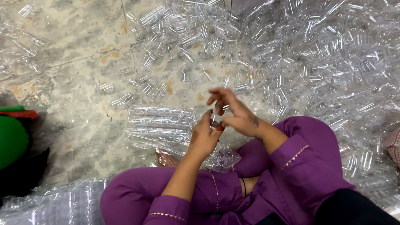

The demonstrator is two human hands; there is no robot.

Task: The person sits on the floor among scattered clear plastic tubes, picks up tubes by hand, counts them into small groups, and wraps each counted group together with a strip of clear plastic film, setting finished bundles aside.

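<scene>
Person seated cross-legged on a mottled stone floor (pixel 79 54), purple sleeves and trousers in view. Both forearms rise from the lap and meet over the knees.

Left hand (pixel 204 137): palm turned inward, wrist slightly bent, fingers (pixel 208 118) drawn narrow, tips pinched together on a small clear plastic piece (pixel 214 121). The piece is largely hidden between the two hands; its shape cannot be told.

Right hand (pixel 235 114): held just above and beside the left, wrist cocked. Thumb and lower fingers close on the same small piece where the hands touch; the index and middle fingers (pixel 216 92) are spread upward and loose, slightly blurred. A dark mark shows on the back of the wrist.

Containers: a clear plastic bag (pixel 160 125) lies flat on the floor just to the left of the fingers, filled with rows of clear plastic tubes laid side by side. A second clear bag (pixel 58 204) of similar pieces lies well below and left of the fingers, beside the knee; its contents are indistinct.

Loose stock: a large heap of clear plastic tubes (pixel 300 54) covers the floor above and to the right of the fingers, thinning to scattered pieces directly above them.

A green object with a red edge (pixel 12 137) sits far left of the fingers, well apart.
</scene>
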